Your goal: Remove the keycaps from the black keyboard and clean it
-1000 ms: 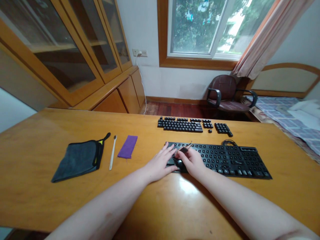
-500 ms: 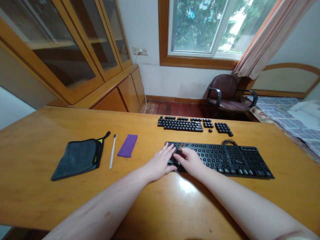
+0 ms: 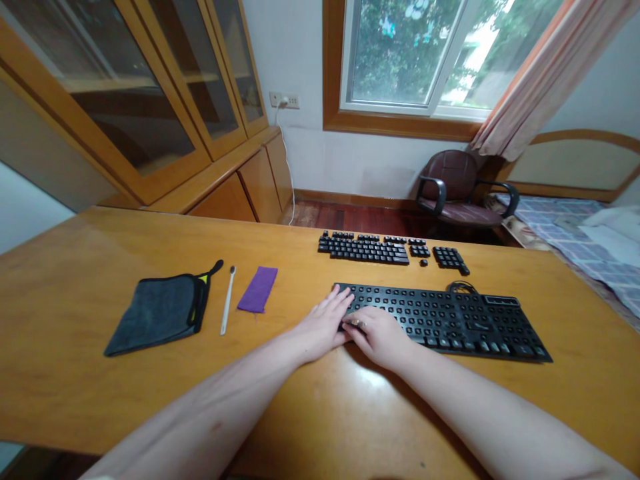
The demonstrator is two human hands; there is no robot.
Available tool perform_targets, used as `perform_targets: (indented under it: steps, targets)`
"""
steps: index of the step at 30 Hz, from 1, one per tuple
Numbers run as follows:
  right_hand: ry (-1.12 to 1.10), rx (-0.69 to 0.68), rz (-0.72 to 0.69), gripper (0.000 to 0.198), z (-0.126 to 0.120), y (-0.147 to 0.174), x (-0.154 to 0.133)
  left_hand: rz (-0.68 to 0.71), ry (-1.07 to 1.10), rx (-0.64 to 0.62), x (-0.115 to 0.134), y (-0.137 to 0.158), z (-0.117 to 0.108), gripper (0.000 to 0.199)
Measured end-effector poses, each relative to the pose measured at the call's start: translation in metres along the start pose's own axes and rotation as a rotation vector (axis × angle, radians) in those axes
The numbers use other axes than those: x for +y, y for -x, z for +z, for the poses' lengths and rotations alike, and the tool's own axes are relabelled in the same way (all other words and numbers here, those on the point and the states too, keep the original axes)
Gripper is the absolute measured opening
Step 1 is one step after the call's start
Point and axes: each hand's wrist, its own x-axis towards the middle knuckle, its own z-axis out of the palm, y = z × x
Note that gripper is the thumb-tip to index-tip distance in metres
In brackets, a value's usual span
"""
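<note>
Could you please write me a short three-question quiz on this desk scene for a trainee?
1. True or false: the left hand rests on the left end of the keyboard base.
2. What lies between the grey cloth and the purple cloth: A a pen, B a toothbrush, C a cable?
3. Where do the removed keycaps sit relative to the base?

Key: 1 true. 2 B. 3 In rows behind it, farther from the person.

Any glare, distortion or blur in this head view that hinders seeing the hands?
Head view: window daylight leaves a glare patch on the table just below the hands; wide-angle lens bows the cabinet and table edges; left hand and right hand are sharp.
</note>
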Motion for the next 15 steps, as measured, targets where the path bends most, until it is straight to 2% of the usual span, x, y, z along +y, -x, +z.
perform_targets:
  steps: [7, 15]
  targets:
    - [0.019, 0.085, -0.022, 0.018, 0.0023, 0.0039, 0.004, -0.014, 0.016, 0.002, 0.0018, -0.0021, -0.0016, 0.072]
    - [0.037, 0.117, -0.04, 0.017, 0.0055, 0.0058, 0.0056, -0.012, 0.009, -0.009, 0.0029, -0.0029, -0.0022, 0.072]
